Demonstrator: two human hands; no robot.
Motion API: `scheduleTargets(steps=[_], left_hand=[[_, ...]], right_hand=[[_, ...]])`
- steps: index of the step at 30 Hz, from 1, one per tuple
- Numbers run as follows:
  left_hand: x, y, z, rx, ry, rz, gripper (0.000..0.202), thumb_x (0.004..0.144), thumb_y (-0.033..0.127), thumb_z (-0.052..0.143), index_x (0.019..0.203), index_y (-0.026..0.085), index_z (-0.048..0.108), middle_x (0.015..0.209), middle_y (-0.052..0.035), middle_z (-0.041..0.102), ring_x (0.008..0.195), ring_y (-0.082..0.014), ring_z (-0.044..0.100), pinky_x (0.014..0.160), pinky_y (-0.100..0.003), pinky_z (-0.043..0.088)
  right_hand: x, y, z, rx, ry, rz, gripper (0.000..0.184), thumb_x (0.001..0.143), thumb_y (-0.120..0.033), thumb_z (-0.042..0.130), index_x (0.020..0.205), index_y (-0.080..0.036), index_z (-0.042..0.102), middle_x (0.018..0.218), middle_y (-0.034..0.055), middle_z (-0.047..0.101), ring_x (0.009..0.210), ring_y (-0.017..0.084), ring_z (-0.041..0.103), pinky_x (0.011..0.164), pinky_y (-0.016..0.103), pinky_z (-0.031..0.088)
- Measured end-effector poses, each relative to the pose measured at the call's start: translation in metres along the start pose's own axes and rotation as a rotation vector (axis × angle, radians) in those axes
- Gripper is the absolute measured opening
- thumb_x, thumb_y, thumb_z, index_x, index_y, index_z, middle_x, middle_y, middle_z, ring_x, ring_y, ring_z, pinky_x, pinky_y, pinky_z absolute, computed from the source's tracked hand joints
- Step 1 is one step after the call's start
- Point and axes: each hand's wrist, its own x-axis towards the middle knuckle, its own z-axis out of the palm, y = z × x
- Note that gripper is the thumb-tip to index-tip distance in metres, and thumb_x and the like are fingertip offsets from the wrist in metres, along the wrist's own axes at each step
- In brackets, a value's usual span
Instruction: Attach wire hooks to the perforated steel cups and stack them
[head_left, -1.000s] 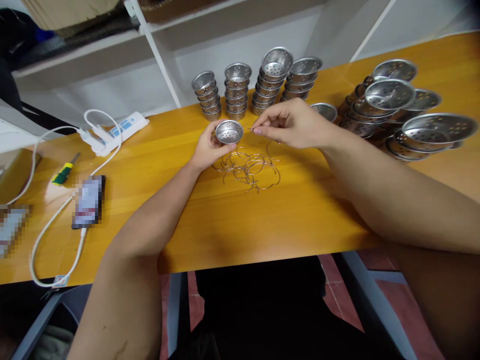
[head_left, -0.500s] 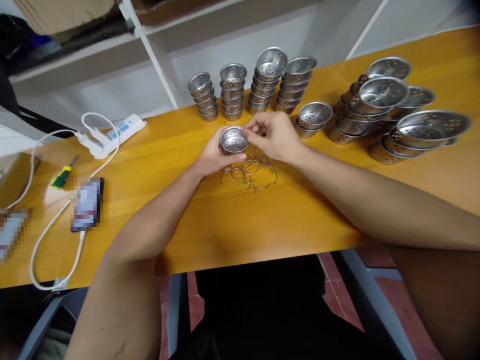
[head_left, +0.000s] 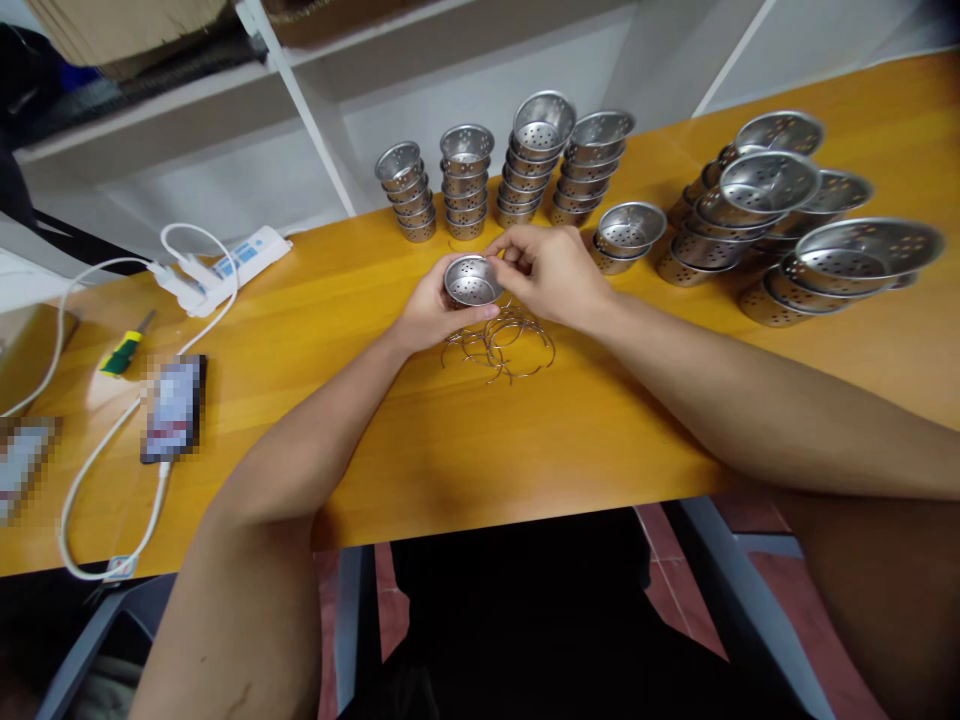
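Above the table (head_left: 450,450), with perforated cup (head_left: 471,283) clamped in left hand (head_left: 426,312) and right hand (head_left: 559,272) at its rim, grip unclear, guard against possible slippage toward wire rings (head_left: 490,350), caused by uneven pressure.

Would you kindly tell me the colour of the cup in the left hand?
The cup is silver-grey, seen best in the head view.

Yellow-brown wooden tabletop (head_left: 420,450), glossy, with a pale glare patch at left. White-grey shelving unit (head_left: 480,85) stands behind its far edge, divided by a white upright (head_left: 296,95). Below the near edge: reddish floor tiles (head_left: 667,575) with light joints; blue-grey frame bars (head_left: 354,610).
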Motion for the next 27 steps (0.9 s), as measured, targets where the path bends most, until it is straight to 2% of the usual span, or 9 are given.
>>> scheduleTargets(steps=[4,10,16,19,22,24,27], left_hand=[[0.001,-0.006,0.0,-0.004,-0.018,0.018,0.114,0.081,0.086,0.117,0.169,0.032,0.068,0.168,-0.0141,0.081,0.153,-0.0363,0.086,0.138,-0.06,0.071],[-0.001,-0.003,0.003,0.044,-0.042,0.072,0.112,0.086,0.088,0.113,0.171,0.032,0.065,0.171,-0.0154,0.08,0.158,-0.0389,0.086,0.139,-0.062,0.071],[-0.004,0.008,0.011,0.153,-0.03,0.05,0.129,0.08,0.097,0.112,0.178,0.032,0.059,0.176,-0.0169,0.074,0.164,-0.0426,0.08,0.145,-0.064,0.065],[-0.004,0.015,0.018,0.154,0.004,0.044,0.121,0.083,0.096,0.111,0.171,0.029,0.064,0.165,-0.0154,0.08,0.153,-0.0396,0.084,0.137,-0.062,0.069],[-0.005,0.023,0.02,0.1,0.036,0.0,0.108,0.082,0.094,0.112,0.155,0.025,0.073,0.147,-0.0122,0.087,0.133,-0.0325,0.088,0.121,-0.053,0.075],[-0.004,0.028,0.018,0.039,0.04,-0.06,0.1,0.081,0.097,0.111,0.142,0.024,0.078,0.134,-0.0089,0.088,0.12,-0.0272,0.087,0.111,-0.047,0.076],[-0.003,0.029,0.011,-0.069,0.022,-0.144,0.093,0.083,0.101,0.107,0.132,0.026,0.082,0.123,-0.0054,0.086,0.107,-0.0223,0.084,0.1,-0.043,0.077]], right_hand=[[0.001,0.0,-0.001,-0.02,-0.01,0.011,0.034,0.123,-0.045,0.064,0.135,-0.024,0.088,0.112,0.0135,0.087,0.096,0.032,0.076,0.103,0.052,0.065],[0.001,0.0,-0.002,-0.055,-0.04,0.015,0.041,0.125,-0.054,0.064,0.14,-0.024,0.089,0.111,0.015,0.087,0.1,0.035,0.076,0.101,0.054,0.065],[-0.002,-0.003,0.006,0.027,0.002,0.037,0.04,0.125,-0.058,0.069,0.141,-0.026,0.087,0.107,0.0119,0.082,0.101,0.034,0.077,0.103,0.052,0.068],[-0.001,-0.005,0.012,0.064,0.004,0.058,0.04,0.121,-0.059,0.074,0.14,-0.025,0.086,0.102,0.0116,0.08,0.098,0.035,0.076,0.1,0.053,0.071],[0.003,-0.005,0.011,0.189,-0.01,0.071,0.038,0.117,-0.062,0.08,0.127,-0.025,0.085,0.094,0.0102,0.078,0.091,0.031,0.073,0.09,0.049,0.07],[0.005,-0.005,0.006,0.318,-0.055,0.062,0.045,0.115,-0.071,0.083,0.119,-0.026,0.083,0.093,0.0091,0.08,0.085,0.028,0.071,0.081,0.044,0.066],[0.008,-0.003,-0.006,0.475,-0.224,0.027,0.067,0.106,-0.093,0.093,0.115,-0.028,0.081,0.091,0.0054,0.082,0.072,0.022,0.065,0.065,0.038,0.057]])
